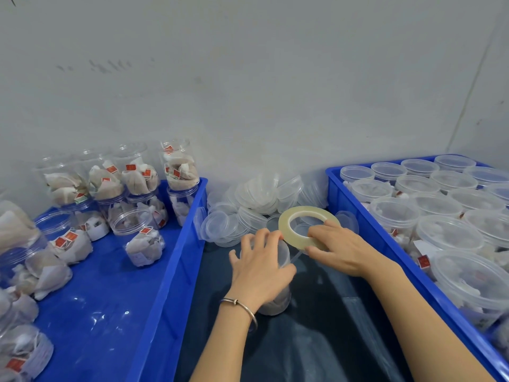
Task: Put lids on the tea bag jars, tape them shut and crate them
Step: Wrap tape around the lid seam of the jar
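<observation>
1. A grey wall (275, 92) is filling the far half of the view.
2. A blue crate (154, 312) is sitting on the left, holding open jars of tea bags (143, 241); some are standing stacked at its far end, others are lying near the front. Red tags are showing on the tea bags, but their print is too small to read.
3. A second blue crate (366, 230) is standing on the right, packed with lidded jars (447, 235) set upright in rows.
4. A dark table surface (316, 326) is lying between the two crates.
5. A heap of clear loose lids (256, 199) is piled at the far end of that surface, against the wall.
6. The left hand (261, 268), with a metal bangle (242, 307) on its wrist, is curling over the top of a capped jar (278, 301) standing upright on the dark surface, gripping it from above.
7. The right hand (338, 249) is pinching a roll of clear tape (305, 224), held tilted just right of the jar's lid and beyond it.
8. A strip of tape (296, 256) is stretching from the roll to the jar's rim, between the two hands.
</observation>
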`<state>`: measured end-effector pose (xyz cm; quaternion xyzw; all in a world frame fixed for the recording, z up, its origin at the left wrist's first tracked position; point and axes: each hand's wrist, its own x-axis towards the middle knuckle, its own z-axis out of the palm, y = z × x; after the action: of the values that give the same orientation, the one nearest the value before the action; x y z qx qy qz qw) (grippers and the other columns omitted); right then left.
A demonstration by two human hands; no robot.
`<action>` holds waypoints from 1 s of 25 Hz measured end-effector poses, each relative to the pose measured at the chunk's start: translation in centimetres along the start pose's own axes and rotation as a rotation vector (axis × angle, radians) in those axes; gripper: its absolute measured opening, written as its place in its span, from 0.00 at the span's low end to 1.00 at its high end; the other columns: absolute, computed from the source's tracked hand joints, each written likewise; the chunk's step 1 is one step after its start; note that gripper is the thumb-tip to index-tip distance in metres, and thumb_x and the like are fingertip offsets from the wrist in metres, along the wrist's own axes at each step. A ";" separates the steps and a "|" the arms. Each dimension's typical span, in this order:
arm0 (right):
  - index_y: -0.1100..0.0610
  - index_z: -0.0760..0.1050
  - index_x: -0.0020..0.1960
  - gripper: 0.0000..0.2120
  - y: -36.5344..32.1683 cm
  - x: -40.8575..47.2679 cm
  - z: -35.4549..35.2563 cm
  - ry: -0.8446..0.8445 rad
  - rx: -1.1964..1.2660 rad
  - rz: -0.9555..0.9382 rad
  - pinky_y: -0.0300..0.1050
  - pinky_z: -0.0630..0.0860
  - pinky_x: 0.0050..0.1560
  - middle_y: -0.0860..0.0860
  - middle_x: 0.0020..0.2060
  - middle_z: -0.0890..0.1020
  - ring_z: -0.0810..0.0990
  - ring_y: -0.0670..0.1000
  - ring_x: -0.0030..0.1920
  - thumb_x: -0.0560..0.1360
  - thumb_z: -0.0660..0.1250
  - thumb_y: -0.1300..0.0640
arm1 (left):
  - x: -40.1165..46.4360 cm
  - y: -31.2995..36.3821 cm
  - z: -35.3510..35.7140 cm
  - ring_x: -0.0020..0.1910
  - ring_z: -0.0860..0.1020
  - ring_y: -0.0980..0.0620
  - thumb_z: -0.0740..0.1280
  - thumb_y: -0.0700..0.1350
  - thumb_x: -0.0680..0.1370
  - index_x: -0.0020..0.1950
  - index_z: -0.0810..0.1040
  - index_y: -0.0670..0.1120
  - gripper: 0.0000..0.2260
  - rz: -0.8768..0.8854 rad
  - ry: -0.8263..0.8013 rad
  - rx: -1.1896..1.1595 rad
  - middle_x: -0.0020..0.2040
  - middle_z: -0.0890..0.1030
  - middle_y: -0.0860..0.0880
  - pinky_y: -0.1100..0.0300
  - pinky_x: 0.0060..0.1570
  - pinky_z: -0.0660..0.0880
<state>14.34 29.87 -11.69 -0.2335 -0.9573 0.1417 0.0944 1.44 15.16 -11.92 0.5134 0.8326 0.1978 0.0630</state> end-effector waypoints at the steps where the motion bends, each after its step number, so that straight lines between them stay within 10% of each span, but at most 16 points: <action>1: 0.53 0.70 0.44 0.11 -0.1 0.3 0.0 -0.008 -0.024 0.003 0.49 0.71 0.50 0.46 0.41 0.74 0.68 0.46 0.49 0.77 0.58 0.46 | -0.1 0.2 0.0 0.70 0.57 0.50 0.61 0.58 0.76 0.67 0.62 0.56 0.22 -0.016 0.008 0.004 0.69 0.60 0.57 0.41 0.66 0.58; 10: 0.50 0.69 0.47 0.15 -1.5 1.1 1.5 0.082 -0.188 0.012 0.47 0.69 0.51 0.44 0.44 0.74 0.67 0.45 0.48 0.79 0.52 0.40 | 0.0 3.5 0.8 0.77 0.47 0.38 0.53 0.50 0.81 0.69 0.60 0.51 0.17 -0.216 0.023 0.047 0.73 0.62 0.55 0.24 0.64 0.47; 25: 0.49 0.66 0.44 0.18 -2.5 -1.1 2.2 0.135 -0.192 0.139 0.49 0.70 0.50 0.43 0.41 0.73 0.67 0.46 0.47 0.79 0.47 0.37 | 0.0 2.3 2.8 0.71 0.61 0.43 0.54 0.53 0.81 0.60 0.66 0.55 0.09 -0.118 0.277 0.140 0.63 0.72 0.59 0.42 0.61 0.61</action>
<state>13.73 26.72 -13.08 -0.3164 -0.9394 0.0395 0.1258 4.24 16.84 -13.55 0.4346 0.8738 0.2042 -0.0768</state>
